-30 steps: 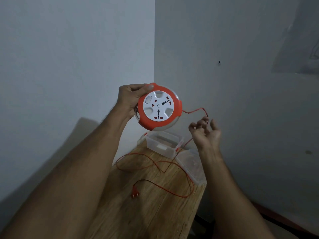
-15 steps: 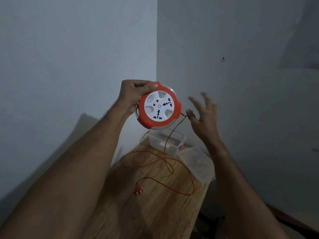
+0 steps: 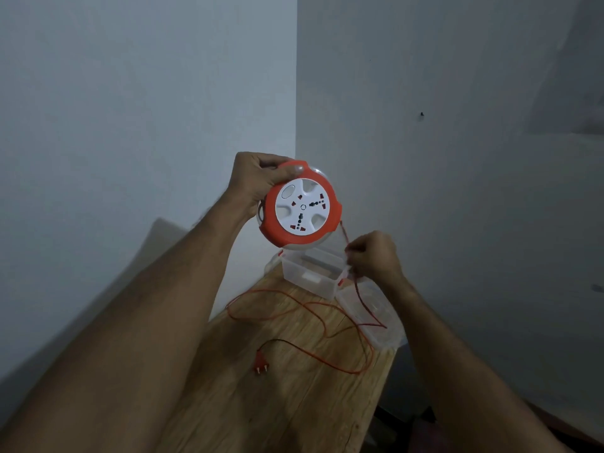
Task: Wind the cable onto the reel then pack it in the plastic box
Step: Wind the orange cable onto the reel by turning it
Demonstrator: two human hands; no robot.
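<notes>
My left hand holds a round orange and white reel up in the air by its top edge, socket face towards me. A thin orange cable leaves the reel's right side and runs down to loose loops on the wooden table. My right hand pinches the cable just below and right of the reel. The cable's orange plug lies on the table. A clear plastic box stands open at the table's far end.
The box's clear lid lies beside it at the table's right edge. Grey walls meet in a corner right behind the table. The floor to the right of the table is dark.
My right hand went from open beside the reel to lower down, with its fingers now closed on the cable. The reel stayed held up in my left hand.
</notes>
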